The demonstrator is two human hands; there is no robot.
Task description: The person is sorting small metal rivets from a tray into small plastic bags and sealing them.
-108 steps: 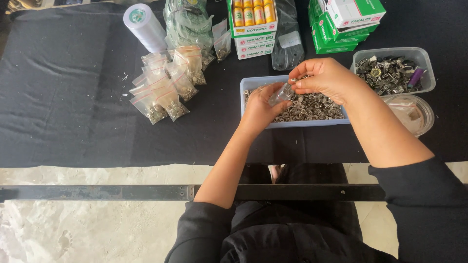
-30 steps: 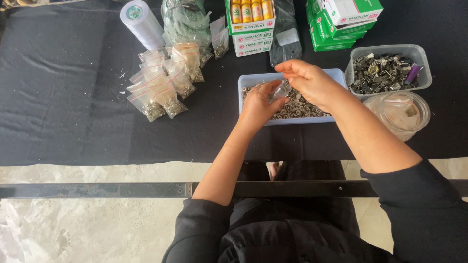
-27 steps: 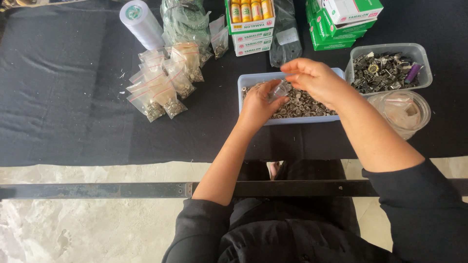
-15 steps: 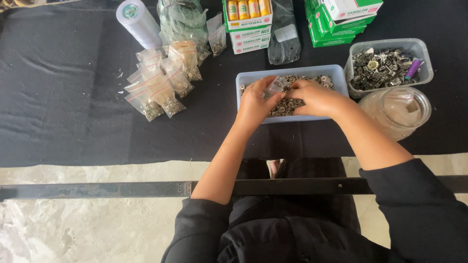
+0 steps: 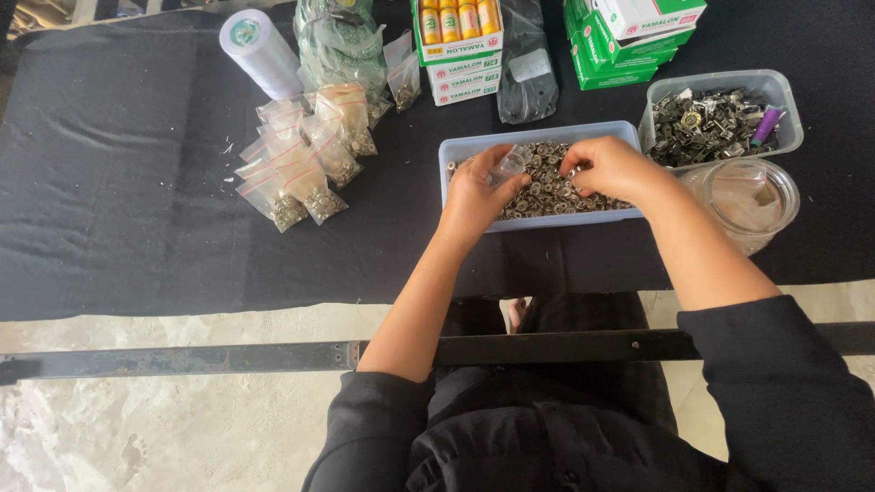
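Our left hand (image 5: pixel 476 193) pinches a small clear bag (image 5: pixel 510 165) over the blue tray (image 5: pixel 538 219) of metal snaps (image 5: pixel 547 187), centre tabletop. Right hand (image 5: pixel 609 169) fingers curl into the snaps. We judge it best to hold the bag mouth wide, low over the tray.

A white roll (image 5: pixel 260 53), filled small bags (image 5: pixel 296 169), green boxes (image 5: pixel 620 41) and a round clear container (image 5: pixel 752 200) lie on black cloth (image 5: pixel 109 182).

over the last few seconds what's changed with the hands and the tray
The right hand has come down from above the blue tray into the small metal parts, fingers now digging among them. The left hand keeps its grip on the small clear bag over the tray's left end. The tray, the filled bags, the boxes and the other containers have not moved.
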